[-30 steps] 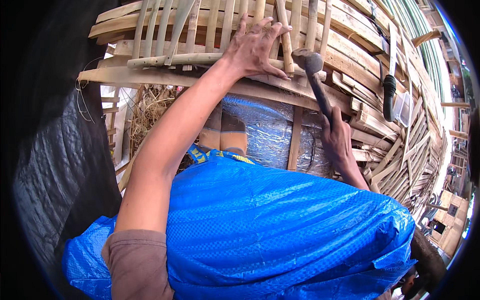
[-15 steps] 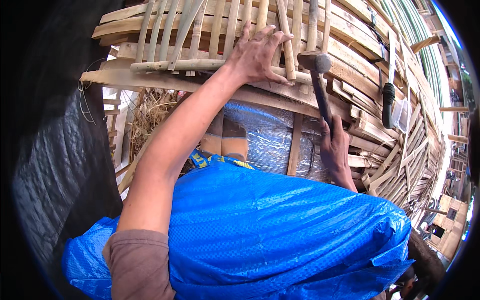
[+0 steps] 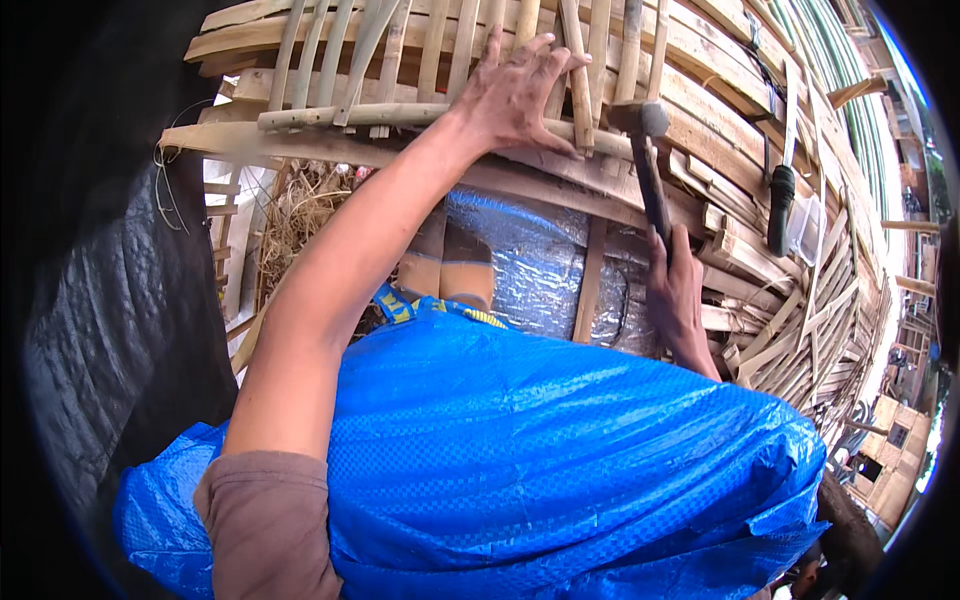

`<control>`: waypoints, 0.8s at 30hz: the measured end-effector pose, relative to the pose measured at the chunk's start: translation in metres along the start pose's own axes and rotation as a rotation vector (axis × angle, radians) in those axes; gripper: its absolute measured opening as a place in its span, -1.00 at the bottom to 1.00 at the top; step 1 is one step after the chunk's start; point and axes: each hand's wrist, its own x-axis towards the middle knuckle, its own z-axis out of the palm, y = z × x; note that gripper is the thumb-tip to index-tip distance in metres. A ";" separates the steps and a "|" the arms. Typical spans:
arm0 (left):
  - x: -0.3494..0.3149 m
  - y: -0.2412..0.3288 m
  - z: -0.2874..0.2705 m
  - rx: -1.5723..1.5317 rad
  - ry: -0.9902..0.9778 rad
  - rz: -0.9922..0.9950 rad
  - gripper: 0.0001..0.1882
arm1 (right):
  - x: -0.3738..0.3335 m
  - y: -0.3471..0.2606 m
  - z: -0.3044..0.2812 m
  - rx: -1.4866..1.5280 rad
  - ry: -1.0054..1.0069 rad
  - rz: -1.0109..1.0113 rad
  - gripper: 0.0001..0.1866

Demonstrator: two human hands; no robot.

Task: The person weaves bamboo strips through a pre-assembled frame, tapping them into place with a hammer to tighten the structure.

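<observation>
My left hand [image 3: 512, 98] lies with fingers spread over a row of narrow bamboo slats [image 3: 435, 48]. Its thumb reaches toward the lower end of one slat [image 3: 580, 105], by a round bamboo crosspiece [image 3: 350, 116] that runs under the slats' ends. To the right, my right hand [image 3: 676, 295] is wrapped around the dark handle of a hammer [image 3: 652, 185]. The hammer's metal head [image 3: 640, 118] is up, close to the right part of the crosspiece. Whether it touches the bamboo I cannot tell. Any nail there is too small to make out.
Blue woven plastic sheeting [image 3: 560, 450] covers my lap. A long blade with a black handle [image 3: 781, 210] and a clear plastic container [image 3: 803, 230] are at the right. Split bamboo strips [image 3: 810, 325] pile up below them. Dark sheeting [image 3: 95, 330] hangs at the left.
The view has shifted slightly. My right hand and the hammer sit a little farther right, the head slightly higher. My left hand stays spread on the slats.
</observation>
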 end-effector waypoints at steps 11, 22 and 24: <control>-0.001 0.002 -0.005 -0.021 -0.035 -0.011 0.30 | -0.024 0.006 0.013 0.075 -0.036 -0.043 -0.79; -0.014 -0.003 -0.003 0.056 -0.037 -0.021 0.29 | -0.006 0.013 0.013 0.192 0.140 -0.345 -0.77; -0.007 -0.001 -0.002 0.021 0.003 0.000 0.29 | 0.000 0.013 0.013 -0.022 -0.013 -0.089 -0.79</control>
